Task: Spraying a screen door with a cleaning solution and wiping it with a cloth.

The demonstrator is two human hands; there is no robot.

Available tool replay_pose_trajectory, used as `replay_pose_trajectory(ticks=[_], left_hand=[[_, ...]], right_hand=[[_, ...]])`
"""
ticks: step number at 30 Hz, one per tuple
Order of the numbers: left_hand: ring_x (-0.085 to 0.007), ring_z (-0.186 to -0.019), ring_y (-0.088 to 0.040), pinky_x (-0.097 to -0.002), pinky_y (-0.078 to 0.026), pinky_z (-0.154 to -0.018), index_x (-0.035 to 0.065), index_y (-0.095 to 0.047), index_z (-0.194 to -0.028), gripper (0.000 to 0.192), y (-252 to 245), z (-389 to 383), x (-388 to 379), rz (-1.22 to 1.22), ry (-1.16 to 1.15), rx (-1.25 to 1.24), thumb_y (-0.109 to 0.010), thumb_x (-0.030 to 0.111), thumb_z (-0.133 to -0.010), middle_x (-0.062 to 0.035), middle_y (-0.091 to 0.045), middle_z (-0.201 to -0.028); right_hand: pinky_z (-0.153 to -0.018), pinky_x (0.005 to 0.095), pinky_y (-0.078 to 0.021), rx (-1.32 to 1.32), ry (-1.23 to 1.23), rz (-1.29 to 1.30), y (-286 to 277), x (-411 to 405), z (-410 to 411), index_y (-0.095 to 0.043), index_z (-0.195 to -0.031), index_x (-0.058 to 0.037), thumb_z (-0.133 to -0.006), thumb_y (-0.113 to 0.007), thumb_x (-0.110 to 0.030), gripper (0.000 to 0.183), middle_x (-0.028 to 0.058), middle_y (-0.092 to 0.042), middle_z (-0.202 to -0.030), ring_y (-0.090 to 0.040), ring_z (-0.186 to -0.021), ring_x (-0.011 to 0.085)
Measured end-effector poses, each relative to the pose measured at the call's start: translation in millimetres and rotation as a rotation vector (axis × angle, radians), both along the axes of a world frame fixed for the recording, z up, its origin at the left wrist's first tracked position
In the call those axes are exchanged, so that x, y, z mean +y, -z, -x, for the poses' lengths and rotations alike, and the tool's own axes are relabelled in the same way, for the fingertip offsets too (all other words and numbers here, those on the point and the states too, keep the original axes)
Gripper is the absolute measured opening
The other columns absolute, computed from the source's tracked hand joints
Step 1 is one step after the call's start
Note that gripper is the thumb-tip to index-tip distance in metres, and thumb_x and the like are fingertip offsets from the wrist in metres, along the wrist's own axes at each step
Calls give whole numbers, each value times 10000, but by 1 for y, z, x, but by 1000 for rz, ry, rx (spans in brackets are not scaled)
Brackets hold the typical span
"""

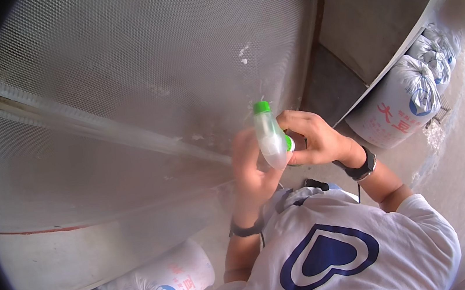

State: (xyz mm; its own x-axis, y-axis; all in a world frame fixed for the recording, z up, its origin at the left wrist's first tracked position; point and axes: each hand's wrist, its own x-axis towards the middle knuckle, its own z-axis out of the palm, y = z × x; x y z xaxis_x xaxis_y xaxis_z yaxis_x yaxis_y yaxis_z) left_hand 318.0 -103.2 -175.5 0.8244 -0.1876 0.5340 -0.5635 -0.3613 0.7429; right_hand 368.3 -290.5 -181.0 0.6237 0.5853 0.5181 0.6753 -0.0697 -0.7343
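Note:
A translucent plastic bottle (274,144) with a green cap (261,107) is held up in front of the mesh panel, tilted a little, with pale content in its lower part. My left hand (248,171), blurred, is around its left and lower side. Just to the right, my right hand (319,135) curls its thumb and fingers around a small green-and-white container (289,143), mostly hidden behind the bottle and fingers. Its fingertips are close to the bottle's side; whether they touch it I cannot tell.
A large fine-mesh panel (151,63) fills the upper left, with a pale strip (102,129) across it. Stuffed white sacks bearing red writing (391,111) stand on the floor at right, and another sack (188,278) at lower left. A dark panel (373,7) rises upper right.

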Motion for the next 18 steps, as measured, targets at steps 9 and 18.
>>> replay_pose_trajectory(ticks=[9, 18], left_hand=[[-270, -1129, -485, -393, -385, -956, 23, -549, -1214, 494, 7, -3, -2, 180, 26, 60, -748, 155, -782, -123, -523, -1211], [-212, -1097, -510, -344, -424, -911, -5, -598, -1163, 442, 5, -6, -17, 93, 18, 121, -754, 117, -767, -97, -514, -1172]], right_hand=[[-770, 378, -508, 99, -13, -44, -5, 1, 5, -526, -1221, 50, -724, -784, -178, 605, 164, -588, -994, -607, -866, 317], [-801, 381, -491, 71, 17, -11, 2, -17, 4, -541, -1199, 48, -753, -783, -201, 566, 165, -588, -1015, -598, -892, 308]])
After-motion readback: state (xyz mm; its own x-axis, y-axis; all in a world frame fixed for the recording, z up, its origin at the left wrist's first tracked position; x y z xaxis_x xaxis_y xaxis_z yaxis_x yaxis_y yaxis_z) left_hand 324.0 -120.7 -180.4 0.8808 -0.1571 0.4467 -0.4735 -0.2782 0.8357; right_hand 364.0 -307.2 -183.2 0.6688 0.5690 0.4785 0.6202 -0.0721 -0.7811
